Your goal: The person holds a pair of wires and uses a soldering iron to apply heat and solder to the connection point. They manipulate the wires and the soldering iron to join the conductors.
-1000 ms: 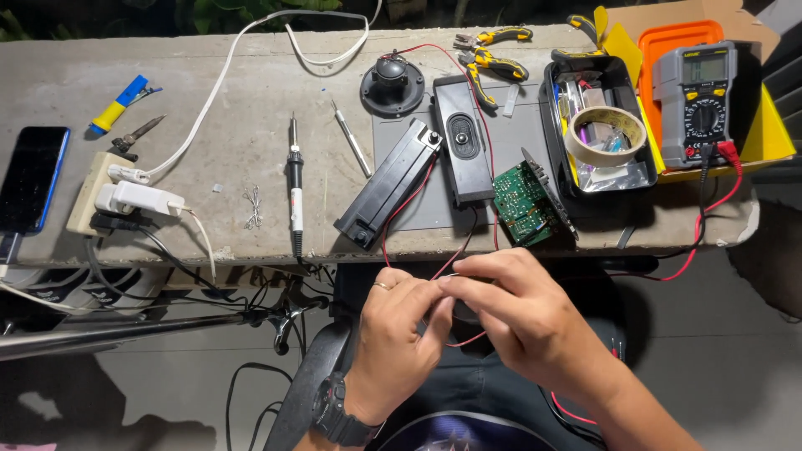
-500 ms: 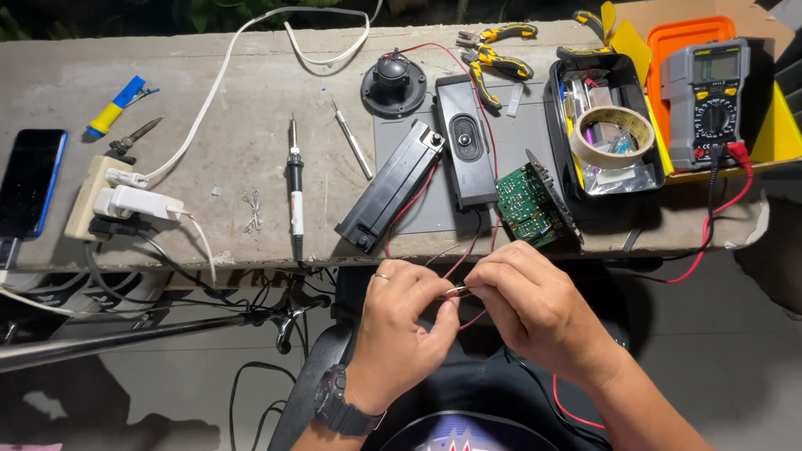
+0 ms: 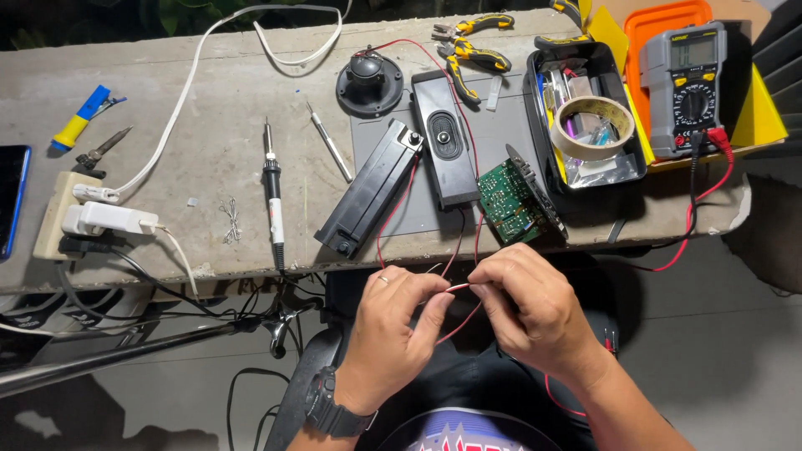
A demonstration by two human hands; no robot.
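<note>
My left hand (image 3: 393, 326) and my right hand (image 3: 530, 305) meet below the table's front edge, both pinching a thin red wire (image 3: 458, 288) between thumb and fingertips. More red wires run up from my hands to a green circuit board (image 3: 505, 200) and two long black speaker boxes (image 3: 372, 188) (image 3: 444, 138) on the table. There is a dark watch on my left wrist.
On the grey table (image 3: 209, 108) lie a soldering iron (image 3: 271, 196), a round black speaker (image 3: 369, 82), pliers (image 3: 468, 50), a black tray (image 3: 535, 100) with a tape roll (image 3: 595, 125), a multimeter (image 3: 689, 88), a power strip (image 3: 71, 213) and a phone (image 3: 10, 200).
My hands have drawn closer together on the red wire and shifted slightly right. The view has tilted a little, showing more of the table's right side.
</note>
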